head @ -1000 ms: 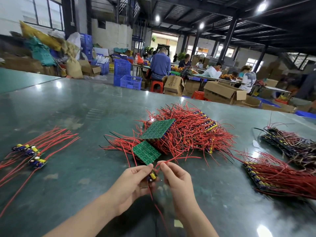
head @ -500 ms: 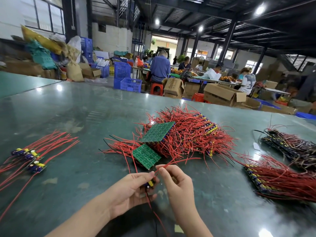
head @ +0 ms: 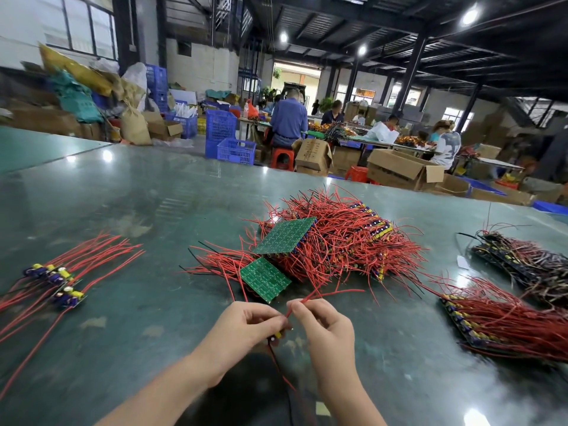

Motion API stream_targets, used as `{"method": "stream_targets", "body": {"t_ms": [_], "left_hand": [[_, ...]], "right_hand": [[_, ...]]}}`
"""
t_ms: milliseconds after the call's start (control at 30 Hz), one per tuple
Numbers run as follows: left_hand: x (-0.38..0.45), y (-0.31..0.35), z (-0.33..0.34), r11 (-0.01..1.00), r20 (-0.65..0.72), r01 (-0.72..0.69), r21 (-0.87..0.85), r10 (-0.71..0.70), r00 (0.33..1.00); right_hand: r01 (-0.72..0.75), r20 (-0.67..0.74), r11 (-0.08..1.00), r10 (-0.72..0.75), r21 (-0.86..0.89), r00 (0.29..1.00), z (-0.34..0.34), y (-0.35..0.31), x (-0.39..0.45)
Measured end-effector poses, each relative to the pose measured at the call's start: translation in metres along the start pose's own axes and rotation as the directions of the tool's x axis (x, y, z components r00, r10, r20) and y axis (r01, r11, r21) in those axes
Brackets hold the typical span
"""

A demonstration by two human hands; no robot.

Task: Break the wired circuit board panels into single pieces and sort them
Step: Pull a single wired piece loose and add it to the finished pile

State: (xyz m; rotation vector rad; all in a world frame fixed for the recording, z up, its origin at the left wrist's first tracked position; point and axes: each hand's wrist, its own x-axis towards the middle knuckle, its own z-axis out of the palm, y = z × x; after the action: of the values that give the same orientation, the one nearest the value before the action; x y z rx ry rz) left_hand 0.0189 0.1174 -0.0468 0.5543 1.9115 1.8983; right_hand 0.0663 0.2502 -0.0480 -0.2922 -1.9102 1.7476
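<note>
Circuit board piece (head: 278, 335), small and largely hidden, sits between both hands just above the surface (head: 153, 204), near the front edge. Left hand (head: 246, 330) has fingers curled round it; right hand (head: 325, 325) pinches the red wire (head: 310, 295) rising from it. A further lead trails down towards the viewer.

Unbroken panels (head: 285, 235) lie on a heap of red leads directly beyond the hands. Singles already sorted (head: 58, 281) lie well to the left, wires fanned out. Further wired strips (head: 491, 321) lie to the right.

Assessment: separation appears to be under way or just finishing; the break line itself cannot be seen. Recommended practice: grip the board edges rather than the wire, bend along the score line, keep strain off the solder joints, and free tangled leads before laying the piece with the left-hand group, wires aligned.
</note>
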Motion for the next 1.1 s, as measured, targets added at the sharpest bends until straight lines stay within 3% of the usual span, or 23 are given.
{"method": "stream_targets", "body": {"t_ms": [67, 167, 267, 333, 400, 467, 533, 600, 833, 1000, 1100], "left_hand": [[0.0, 0.001, 0.001, 1.0, 0.0, 0.011, 0.024, -0.011, 1.0], [-0.001, 0.002, 0.0, 0.999, -0.018, 0.029, 0.041, -0.028, 0.999], [-0.002, 0.003, -0.002, 0.998, 0.035, 0.054, 0.027, -0.055, 0.998], [-0.002, 0.003, -0.002, 0.994, 0.054, 0.05, 0.095, -0.056, 0.997], [-0.001, 0.003, -0.004, 0.98, 0.037, 0.032, 0.196, -0.04, 0.998], [-0.001, 0.004, -0.007, 0.965, 0.039, 0.019, 0.261, -0.03, 0.999], [-0.001, 0.005, -0.01, 0.956, 0.054, 0.01, 0.295, -0.027, 0.998], [-0.001, 0.005, -0.009, 0.95, 0.045, 0.004, 0.311, -0.018, 0.999], [-0.003, 0.007, -0.005, 0.994, 0.021, -0.045, 0.096, 0.043, 0.999], [-0.003, 0.007, -0.009, 0.99, 0.078, -0.016, 0.14, 0.005, 0.997], [-0.003, 0.008, -0.012, 0.985, 0.115, -0.021, 0.173, 0.001, 0.993]], "right_hand": [[-0.061, 0.009, 0.991, 0.06, 0.117, 0.998, 0.001, -0.003, -0.001], [-0.044, 0.052, 0.993, 0.039, 0.112, 0.998, -0.001, -0.005, 0.001], [0.134, 0.026, 0.985, -0.132, -0.11, 0.991, -0.004, -0.003, 0.001], [0.317, 0.025, 0.875, -0.331, -0.365, 0.943, -0.005, 0.001, 0.001], [0.387, 0.063, 0.805, -0.404, -0.45, 0.913, -0.005, 0.004, 0.001], [0.291, 0.085, 0.895, -0.279, -0.338, 0.956, -0.005, 0.001, 0.002], [0.105, 0.099, 0.985, -0.092, -0.139, 0.991, -0.004, -0.005, 0.002], [-0.013, 0.094, 1.0, 0.014, -0.011, 0.995, -0.003, -0.008, 0.002], [-0.118, 0.156, 0.981, 0.094, 0.154, 0.983, 0.002, -0.007, -0.002], [-0.035, 0.06, 0.993, 0.028, 0.117, 0.998, -0.001, -0.009, 0.001], [-0.057, 0.082, 0.992, 0.048, 0.113, 0.995, -0.004, -0.01, 0.002]]}}
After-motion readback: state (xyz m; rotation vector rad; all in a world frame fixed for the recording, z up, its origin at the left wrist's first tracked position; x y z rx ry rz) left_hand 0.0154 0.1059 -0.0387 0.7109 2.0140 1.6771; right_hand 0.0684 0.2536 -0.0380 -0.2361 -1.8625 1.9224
